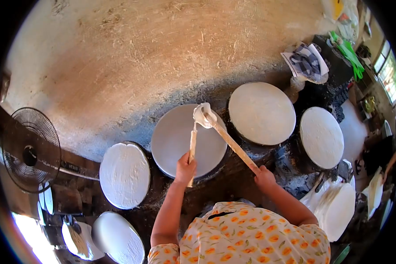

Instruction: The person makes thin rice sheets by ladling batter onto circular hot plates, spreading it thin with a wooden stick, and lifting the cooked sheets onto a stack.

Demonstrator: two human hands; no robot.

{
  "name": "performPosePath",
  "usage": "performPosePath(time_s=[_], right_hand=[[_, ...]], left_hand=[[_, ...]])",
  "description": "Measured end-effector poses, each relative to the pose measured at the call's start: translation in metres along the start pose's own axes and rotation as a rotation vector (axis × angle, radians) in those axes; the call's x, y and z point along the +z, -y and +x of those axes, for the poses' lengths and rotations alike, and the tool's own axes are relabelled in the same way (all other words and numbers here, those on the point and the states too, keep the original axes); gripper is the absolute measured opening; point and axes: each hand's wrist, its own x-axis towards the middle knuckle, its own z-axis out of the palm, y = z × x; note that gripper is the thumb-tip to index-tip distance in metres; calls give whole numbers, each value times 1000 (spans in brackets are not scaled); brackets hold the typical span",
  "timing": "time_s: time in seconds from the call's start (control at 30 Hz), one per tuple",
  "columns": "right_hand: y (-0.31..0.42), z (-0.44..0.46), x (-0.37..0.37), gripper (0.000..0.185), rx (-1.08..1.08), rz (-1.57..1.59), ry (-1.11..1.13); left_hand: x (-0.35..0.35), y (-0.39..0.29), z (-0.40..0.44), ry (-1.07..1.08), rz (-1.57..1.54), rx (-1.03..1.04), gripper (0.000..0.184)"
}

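My left hand [186,169] is closed round a narrow wooden stick [192,147] that points up and away from me. In my right hand [264,177] is the long wooden handle of a ladle [235,148], whose head is coated in white batter [202,114]. The ladle's head and the stick's upper end meet, or nearly so, above the far part of a round grey griddle [174,143]. That griddle's surface looks smooth and pale. On its right is a round griddle covered with a white layer [262,113]; on its left is another white-covered round [124,176].
A further white round [322,137] stands at right, and a pale disc [119,240] lies lower left. Stacked white sheets [336,209] sit by my right elbow. A fan [31,149] is at far left. Behind the griddles rises a rough, stained wall [119,66].
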Motion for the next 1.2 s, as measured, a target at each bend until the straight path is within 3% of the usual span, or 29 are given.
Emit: performPosePath(time_s=[0.07, 0.1, 0.13, 0.2, 0.33, 0.4, 0.57, 0.63, 0.67, 0.73, 0.87, 1.0, 1.13, 1.2], right_hand=[[17, -6, 2, 63, 140, -28, 38], [26, -10, 0, 63, 153, -31, 34], [35, -15, -3, 63, 170, 28, 14], [44, -20, -2, 64, 194, 83, -10], [56, -32, 3, 62, 119, 274, -173], [61, -38, 7, 63, 110, 318, -207], [66, -46, 23, 61, 97, 454, -284], [68, -43, 26, 61, 100, 456, -288], [69, -39, 28, 61, 103, 465, -289], [73, -22, 28, 61, 99, 402, -264], [83, 46, 38, 60, 1, 457, -270], [129, 126, 21, 57, 54, 472, -144], [153, 130, 8, 56, 152, 493, -64], [142, 106, 16, 55, 125, 493, -128]], left_hand=[[-23, 15, 17, -233, 708, 632, 27], [-40, 13, 17, -175, 915, 513, 42], [-49, -1, 14, -164, 911, 517, 42], [-63, -34, 10, -162, 1263, 525, 41], [-88, -77, 11, -178, 1421, 604, 42], [-95, -95, 11, -261, 1427, 752, 42], [-95, -118, 8, -327, 1146, 839, 41], [-91, -116, 14, -330, 756, 991, 38], [-88, -119, 9, -334, 752, 989, 38], [-83, -125, -5, -120, 97, 380, 32], [-93, -113, -7, -94, 36, 315, 29], [-104, -88, -11, -61, 33, 224, 28], [-109, -72, -18, -57, -35, 92, 20], [-113, -69, -19, -54, -57, 62, 19]])
